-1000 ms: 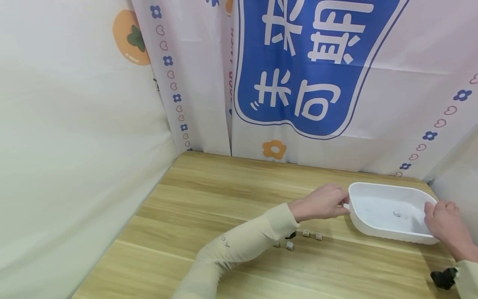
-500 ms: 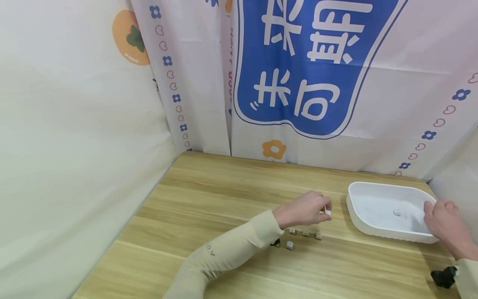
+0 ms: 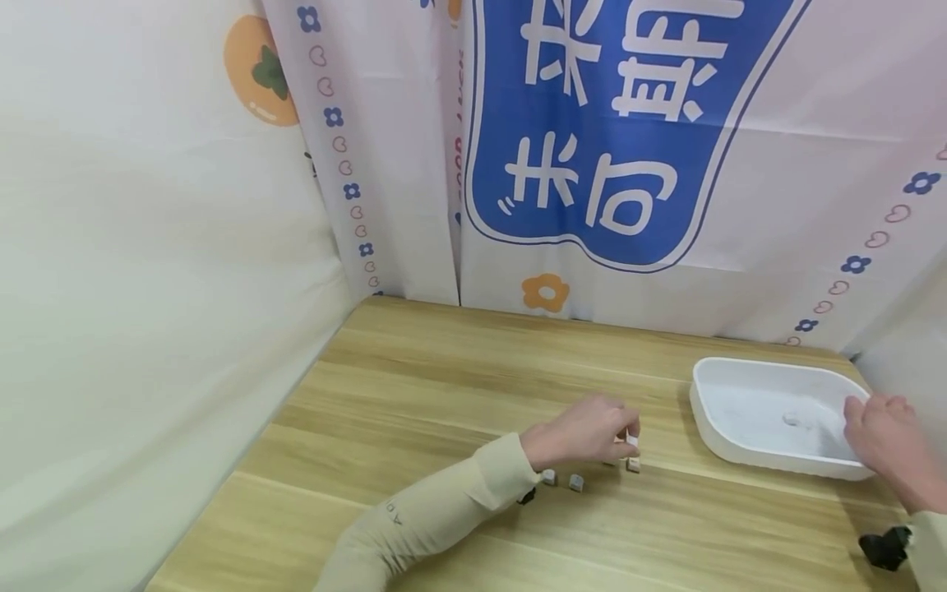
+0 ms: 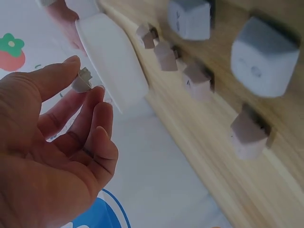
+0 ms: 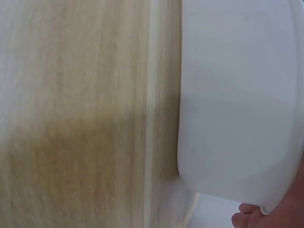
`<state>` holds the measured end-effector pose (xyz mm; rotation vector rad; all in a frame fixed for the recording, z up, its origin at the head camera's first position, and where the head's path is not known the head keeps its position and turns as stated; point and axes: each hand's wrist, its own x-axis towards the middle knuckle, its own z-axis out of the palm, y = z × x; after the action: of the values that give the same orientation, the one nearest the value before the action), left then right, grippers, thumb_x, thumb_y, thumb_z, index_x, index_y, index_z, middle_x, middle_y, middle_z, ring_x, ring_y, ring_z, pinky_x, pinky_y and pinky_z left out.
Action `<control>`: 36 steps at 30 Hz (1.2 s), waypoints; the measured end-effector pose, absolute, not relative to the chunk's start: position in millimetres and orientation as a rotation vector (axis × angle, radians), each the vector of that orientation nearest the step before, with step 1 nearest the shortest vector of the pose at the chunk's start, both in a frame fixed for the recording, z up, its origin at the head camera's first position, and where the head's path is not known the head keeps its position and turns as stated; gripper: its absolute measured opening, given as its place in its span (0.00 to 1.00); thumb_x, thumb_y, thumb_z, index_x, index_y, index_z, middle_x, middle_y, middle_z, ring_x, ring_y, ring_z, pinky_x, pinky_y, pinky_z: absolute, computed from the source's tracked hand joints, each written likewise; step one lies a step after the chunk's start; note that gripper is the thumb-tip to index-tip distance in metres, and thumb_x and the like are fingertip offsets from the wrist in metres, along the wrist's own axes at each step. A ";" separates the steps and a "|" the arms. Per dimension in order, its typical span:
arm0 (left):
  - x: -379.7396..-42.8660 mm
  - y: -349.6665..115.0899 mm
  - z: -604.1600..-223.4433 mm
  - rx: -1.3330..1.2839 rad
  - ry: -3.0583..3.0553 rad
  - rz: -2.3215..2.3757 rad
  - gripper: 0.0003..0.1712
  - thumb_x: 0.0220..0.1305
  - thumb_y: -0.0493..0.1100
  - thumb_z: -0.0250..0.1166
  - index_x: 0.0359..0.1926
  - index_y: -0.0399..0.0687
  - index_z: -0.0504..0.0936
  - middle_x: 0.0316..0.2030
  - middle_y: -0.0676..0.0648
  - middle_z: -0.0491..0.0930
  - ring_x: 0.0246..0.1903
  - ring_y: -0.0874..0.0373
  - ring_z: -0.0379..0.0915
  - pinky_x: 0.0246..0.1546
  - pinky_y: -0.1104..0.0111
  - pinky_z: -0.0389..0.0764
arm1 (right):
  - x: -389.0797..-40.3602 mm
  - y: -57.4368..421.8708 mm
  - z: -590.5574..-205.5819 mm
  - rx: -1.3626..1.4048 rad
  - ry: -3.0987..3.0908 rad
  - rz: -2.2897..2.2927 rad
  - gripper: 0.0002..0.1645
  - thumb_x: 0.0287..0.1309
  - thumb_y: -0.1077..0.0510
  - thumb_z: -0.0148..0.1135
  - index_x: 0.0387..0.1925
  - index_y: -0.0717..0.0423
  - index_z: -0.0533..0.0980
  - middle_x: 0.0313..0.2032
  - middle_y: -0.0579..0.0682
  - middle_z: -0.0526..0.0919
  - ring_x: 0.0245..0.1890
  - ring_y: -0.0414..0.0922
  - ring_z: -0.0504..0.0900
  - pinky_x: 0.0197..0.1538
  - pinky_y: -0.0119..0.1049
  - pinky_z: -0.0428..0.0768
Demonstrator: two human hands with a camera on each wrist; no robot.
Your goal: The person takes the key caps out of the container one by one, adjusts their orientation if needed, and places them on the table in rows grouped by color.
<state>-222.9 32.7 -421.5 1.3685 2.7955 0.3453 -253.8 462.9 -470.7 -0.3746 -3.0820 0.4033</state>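
Note:
My left hand (image 3: 584,429) pinches a small pale keycap (image 4: 81,81) between thumb and fingertips, its hollow underside partly showing in the left wrist view. In the head view the hand is close over a row of light keycaps, with one keycap (image 3: 633,465) just below the fingertips. Two whiter keycaps lie nearer the sleeve, one of them a keycap (image 3: 575,483) beside the wrist. At the right, my right hand (image 3: 890,444) grips the right rim of a shallow white plastic tray (image 3: 777,466), its curled fingers showing at the tray's corner in the right wrist view.
The wooden table (image 3: 414,370) meets a printed cloth (image 3: 592,284) at the back and a white cloth (image 3: 185,329) on the left. A small pale spot (image 3: 792,420) shows on the tray's floor. A black device (image 3: 884,548) sits at the right wrist.
My left hand has moved left and toward me, from the tray's left edge to over the keycap row, with the keycap still pinched. The right hand stays on the tray.

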 end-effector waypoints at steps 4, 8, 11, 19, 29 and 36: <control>-216.2 27.2 -427.1 1.379 2.794 0.340 0.10 0.64 0.53 0.66 0.40 0.54 0.82 0.37 0.57 0.83 0.32 0.73 0.72 0.33 0.86 0.69 | -253.1 462.5 -470.6 -0.327 -3.071 0.394 0.46 0.75 0.44 0.21 0.54 0.94 0.49 0.46 0.83 0.50 0.49 0.73 0.56 0.56 0.70 0.63; -210.8 23.4 -432.1 1.361 2.779 0.322 0.09 0.64 0.52 0.66 0.39 0.54 0.83 0.35 0.57 0.82 0.31 0.72 0.70 0.31 0.85 0.68 | -252.2 461.6 -469.7 -0.337 -3.069 0.392 0.46 0.75 0.44 0.21 0.55 0.94 0.48 0.47 0.83 0.50 0.48 0.73 0.56 0.56 0.70 0.63; -207.9 22.0 -437.4 1.323 2.770 0.292 0.08 0.64 0.51 0.66 0.39 0.54 0.83 0.33 0.58 0.80 0.29 0.72 0.68 0.29 0.84 0.67 | -251.5 460.2 -468.1 -0.355 -3.073 0.388 0.45 0.75 0.45 0.22 0.56 0.94 0.47 0.47 0.82 0.50 0.48 0.73 0.56 0.56 0.70 0.64; -199.4 21.0 -451.9 1.297 2.746 0.208 0.09 0.62 0.53 0.67 0.36 0.56 0.81 0.30 0.59 0.78 0.26 0.72 0.67 0.25 0.83 0.66 | -250.6 460.2 -466.7 -0.344 -3.079 0.392 0.46 0.75 0.44 0.22 0.55 0.94 0.48 0.47 0.82 0.51 0.47 0.73 0.58 0.54 0.69 0.65; -194.1 20.8 -459.3 1.287 2.749 0.136 0.08 0.62 0.52 0.67 0.32 0.57 0.79 0.28 0.60 0.75 0.27 0.70 0.66 0.26 0.79 0.66 | -249.3 461.5 -468.2 -0.311 -3.074 0.398 0.46 0.75 0.43 0.21 0.54 0.94 0.49 0.46 0.82 0.51 0.47 0.72 0.58 0.52 0.69 0.66; -193.4 21.2 -462.0 1.300 2.759 0.063 0.09 0.62 0.54 0.67 0.33 0.58 0.78 0.27 0.61 0.75 0.27 0.70 0.66 0.36 0.77 0.69 | -247.1 459.4 -465.3 -0.292 -3.069 0.423 0.46 0.75 0.44 0.22 0.54 0.94 0.49 0.47 0.83 0.50 0.48 0.73 0.57 0.53 0.70 0.65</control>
<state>-193.4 21.2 -462.0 1.3005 2.7588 0.0631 -247.1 459.4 -465.3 -0.2920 -3.0687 0.4232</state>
